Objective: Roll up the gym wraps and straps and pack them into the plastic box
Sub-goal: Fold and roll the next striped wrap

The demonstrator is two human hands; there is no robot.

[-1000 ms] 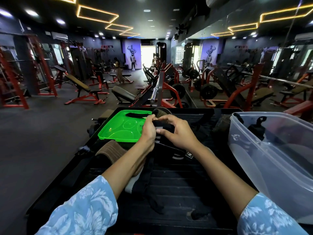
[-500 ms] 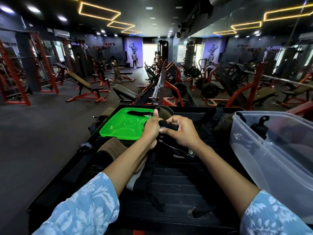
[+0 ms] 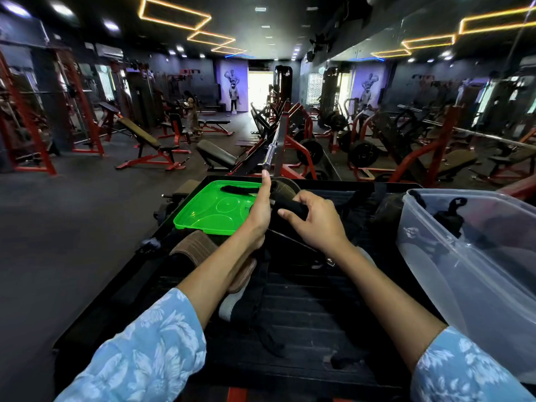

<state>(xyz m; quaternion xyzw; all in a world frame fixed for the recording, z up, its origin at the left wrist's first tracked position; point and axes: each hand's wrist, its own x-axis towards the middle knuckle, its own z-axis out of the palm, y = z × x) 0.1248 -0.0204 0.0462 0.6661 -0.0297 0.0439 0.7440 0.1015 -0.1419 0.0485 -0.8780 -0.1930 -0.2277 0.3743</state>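
Plastic box point(image 3: 452, 274), clear and tilted at the right edge of the black platform point(image 3: 313, 309), already shows dark straps inside, so packing looks partly done. Left of the box lie its green lid point(image 3: 208, 210), a brown belt point(image 3: 194, 248) and loose black straps point(image 3: 255, 309), seemingly waiting their turn. Further left of the box, the black wrap point(image 3: 293, 208) is half rolled: the right hand point(image 3: 319, 224) pinches the roll, the left hand point(image 3: 259, 210) presses flat-fingered against its end
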